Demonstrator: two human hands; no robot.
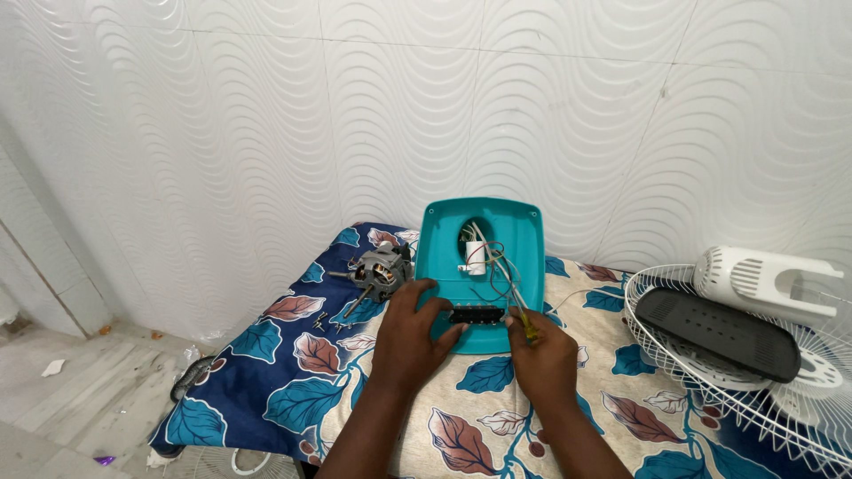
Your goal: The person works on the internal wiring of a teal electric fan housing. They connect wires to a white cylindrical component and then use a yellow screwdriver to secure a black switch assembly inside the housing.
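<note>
Teal fan housing (497, 232) steadied by left hand (410, 333), fingers spread; right hand (543, 355) apparently pinching yellow-handled screwdriver (527, 325).

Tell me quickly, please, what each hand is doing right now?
Left hand: open, fingers resting on the teal housing beside the black switch block.
Right hand: closed on a yellow-handled screwdriver.
</note>
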